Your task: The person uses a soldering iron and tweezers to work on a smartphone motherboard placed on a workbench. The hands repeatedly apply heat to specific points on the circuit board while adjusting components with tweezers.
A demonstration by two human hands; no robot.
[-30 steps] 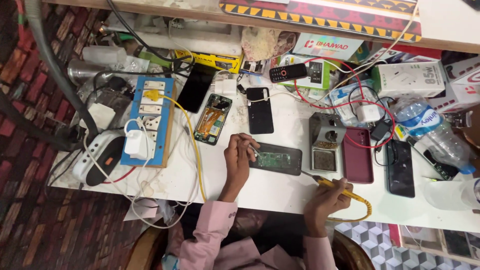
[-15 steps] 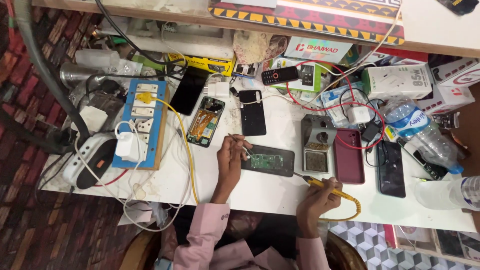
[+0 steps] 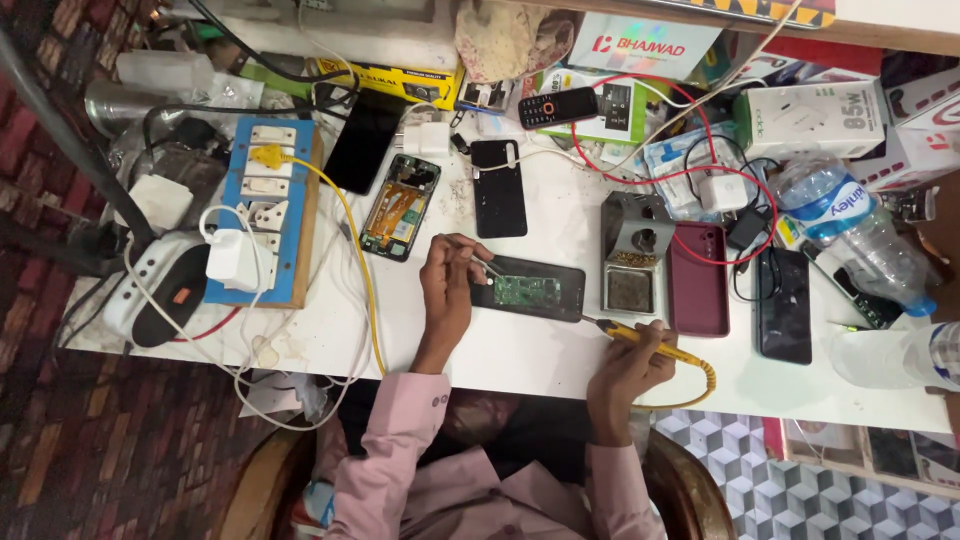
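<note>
The left hand (image 3: 447, 290) pinches tweezers (image 3: 487, 266) over the opened phone (image 3: 530, 290); the right hand (image 3: 630, 365) grips a yellow soldering iron (image 3: 650, 345) beside the phone on the white counter (image 3: 500, 350).

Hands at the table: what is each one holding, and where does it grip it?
The right hand holds a yellow soldering iron by its handle. The left hand pinches thin tweezers near their upper end, over the opened phone.
</note>
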